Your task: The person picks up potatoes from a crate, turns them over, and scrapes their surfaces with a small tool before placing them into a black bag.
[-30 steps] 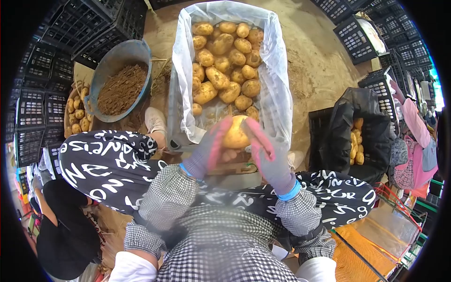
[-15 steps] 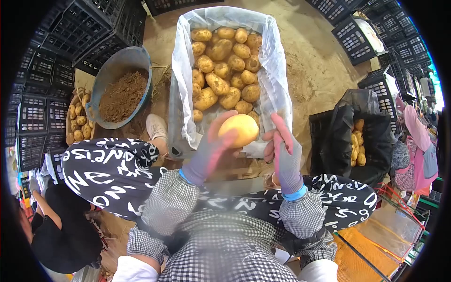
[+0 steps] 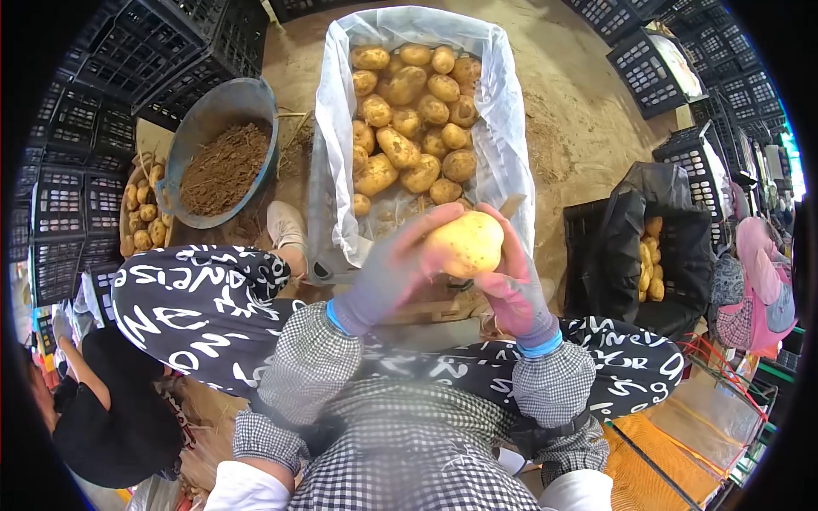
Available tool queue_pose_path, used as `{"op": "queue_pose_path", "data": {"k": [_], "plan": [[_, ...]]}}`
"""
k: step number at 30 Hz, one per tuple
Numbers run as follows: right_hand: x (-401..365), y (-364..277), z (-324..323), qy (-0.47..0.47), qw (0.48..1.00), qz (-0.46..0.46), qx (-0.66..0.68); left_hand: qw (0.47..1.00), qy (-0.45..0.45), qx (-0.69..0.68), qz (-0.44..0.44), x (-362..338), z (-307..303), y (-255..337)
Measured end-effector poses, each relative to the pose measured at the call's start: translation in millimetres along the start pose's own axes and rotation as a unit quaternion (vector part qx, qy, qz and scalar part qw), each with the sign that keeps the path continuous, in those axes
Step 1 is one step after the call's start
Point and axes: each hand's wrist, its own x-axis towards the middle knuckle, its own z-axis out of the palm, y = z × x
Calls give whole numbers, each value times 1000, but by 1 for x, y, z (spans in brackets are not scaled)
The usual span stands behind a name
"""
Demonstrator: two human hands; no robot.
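A large pale-yellow potato (image 3: 470,245) is held up over the near end of a lined crate. My left hand (image 3: 388,271), in a grey and pink glove, grips it from the left. My right hand (image 3: 516,294), gloved alike, closes on its right side, with fingers behind it and the thumb below. A thin brownish piece (image 3: 513,204) sticks up beside the right fingertips; I cannot make out what it is. Beyond both hands, several soil-marked potatoes (image 3: 409,123) lie in the crate's white plastic liner (image 3: 504,128).
On the left stand a blue tub (image 3: 271,153) of soil and a small box of potatoes (image 3: 146,213). A black-lined crate (image 3: 588,264) with potatoes is at right. Stacked black crates (image 3: 64,204) line the sides. Another person (image 3: 115,417) is at lower left.
The potato has shifted right and slightly down, turning in my left hand. My right hand, earlier apart from it, has come in against its right side.
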Motion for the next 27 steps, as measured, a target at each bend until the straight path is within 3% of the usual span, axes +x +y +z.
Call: {"op": "queue_pose_path", "data": {"k": [4,7,12,16,18,22,25,27], "plan": [[1,5,-2,52,998,28,-30,992,17,-94,80,-3,19,14],[1,3,-1,38,998,41,-29,994,33,-18,105,-1,20,1],[1,9,-6,23,997,44,-50,998,19,-56,-1,-5,0,12],[3,6,-1,43,998,34,-32,993,44,-68,87,-6,26,7],[1,18,-3,70,994,12,-79,997,62,-48,23,-9,27,7],[-8,20,-7,126,970,3,-206,998,39,-57,-12,4,19,2],[-13,-3,-15,232,945,-65,-221,994,87,63,26,18,19,19],[-15,-22,-66,353,901,-210,-141,976,196,7,90,44,-2,41]]}}
